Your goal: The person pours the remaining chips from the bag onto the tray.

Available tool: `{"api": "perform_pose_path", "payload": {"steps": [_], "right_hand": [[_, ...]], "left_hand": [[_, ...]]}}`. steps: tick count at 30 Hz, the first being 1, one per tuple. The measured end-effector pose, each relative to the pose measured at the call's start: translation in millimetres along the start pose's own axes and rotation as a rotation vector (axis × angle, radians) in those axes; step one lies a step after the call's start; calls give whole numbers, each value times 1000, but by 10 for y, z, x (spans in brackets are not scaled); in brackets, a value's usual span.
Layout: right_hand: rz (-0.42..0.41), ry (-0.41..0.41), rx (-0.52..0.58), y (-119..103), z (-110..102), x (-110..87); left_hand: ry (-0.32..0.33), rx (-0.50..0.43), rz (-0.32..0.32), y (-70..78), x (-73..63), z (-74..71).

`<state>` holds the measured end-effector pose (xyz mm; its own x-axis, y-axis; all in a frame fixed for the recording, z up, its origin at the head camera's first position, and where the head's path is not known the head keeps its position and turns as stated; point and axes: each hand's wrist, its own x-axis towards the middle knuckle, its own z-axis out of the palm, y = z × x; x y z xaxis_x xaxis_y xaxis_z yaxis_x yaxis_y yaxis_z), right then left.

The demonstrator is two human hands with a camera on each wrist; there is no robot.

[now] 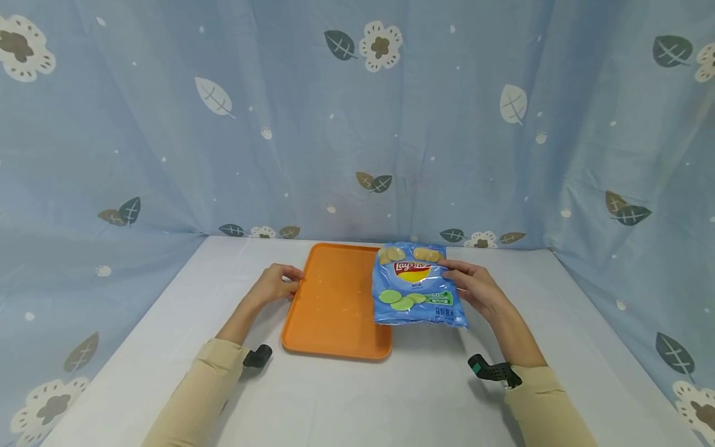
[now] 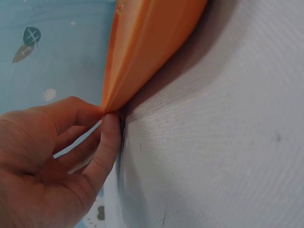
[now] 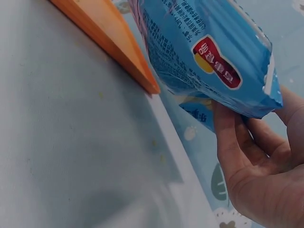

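Right wrist view shows chip bag (image 3: 204,52) underside (head view: front).

Blue chip bag (image 1: 418,285) printed with chips and lime slices, held above the right edge of the orange tray (image 1: 335,310), tray flat on the counter

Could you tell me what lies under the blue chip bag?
The blue chip bag, held by the right hand, overlaps the right edge of the flat orange plastic tray on the white table. What lies directly beneath the bag is hidden.
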<state>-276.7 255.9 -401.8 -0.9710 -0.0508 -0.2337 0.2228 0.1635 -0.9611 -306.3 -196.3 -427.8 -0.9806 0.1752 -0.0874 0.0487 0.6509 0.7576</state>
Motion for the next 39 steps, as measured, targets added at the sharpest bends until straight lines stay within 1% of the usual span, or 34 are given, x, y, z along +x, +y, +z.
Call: {"api": "perform_pose_path", "payload": {"steps": [5,8,15,21,31,39], "right_hand": [[-13,-9,-5,-52,40,4],[-26,-15,-33,-74,66,-4],[-38,-18,-67,-61,123,-8],[-60,-24,-89,-48,159,9],[-35,-17,-80,-48,233,10],[-37,-18,-79,-46,259,7]], "left_hand": [[1,-8,-5,-4,-17,-8],[2,-13,-7,-4,-20,-7],[5,-15,-13,-4,-12,3],[7,-13,-1,-4,-7,10],[11,-11,-7,-1,-16,12],[17,-15,-7,-13,-10,20]]}}
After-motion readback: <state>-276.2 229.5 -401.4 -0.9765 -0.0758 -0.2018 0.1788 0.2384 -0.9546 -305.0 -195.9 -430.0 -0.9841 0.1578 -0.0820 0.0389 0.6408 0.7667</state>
